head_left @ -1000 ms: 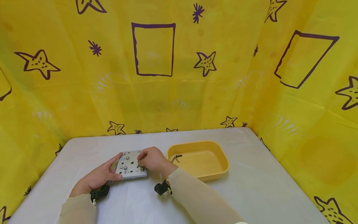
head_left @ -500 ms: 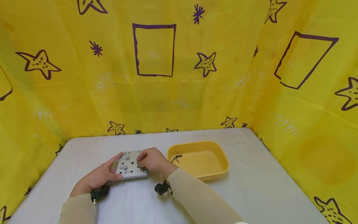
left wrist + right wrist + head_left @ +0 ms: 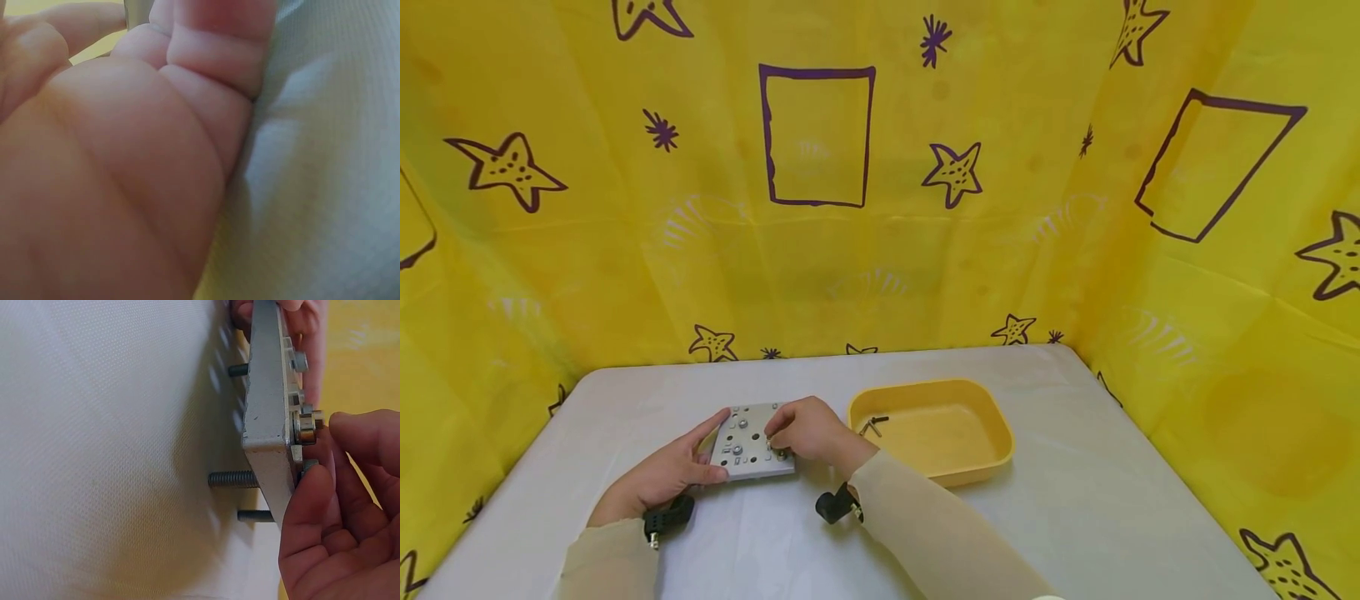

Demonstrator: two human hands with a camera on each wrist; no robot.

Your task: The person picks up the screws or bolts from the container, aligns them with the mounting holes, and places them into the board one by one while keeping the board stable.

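Observation:
A silver-grey metal plate (image 3: 758, 415) with holes and several bolts is held by its left side in my left hand (image 3: 673, 468), thumb and fingers spread around its edge. The left wrist view is mostly filled by that palm. My right hand (image 3: 811, 427) is over the plate's right side, thumb and fingertips pinching a bolt (image 3: 309, 466), whose head is partly hidden by the thumb in the right wrist view. Beside it stands a brass-coloured bolt head (image 3: 305, 428). Threaded shanks (image 3: 232, 479) stick out of the plate's underside, toward the white tabletop.
A yellow tray (image 3: 917, 385) stands right of the plate, behind the right forearm. Some loose bolts (image 3: 880, 419) lie at its left end. The table (image 3: 1075, 500) has a white cover, with yellow patterned cloth (image 3: 895, 275) around it.
The right fingertips have lowered slightly toward the plate, and less of the bolt shows beneath them. The left hand and plate have stayed in place.

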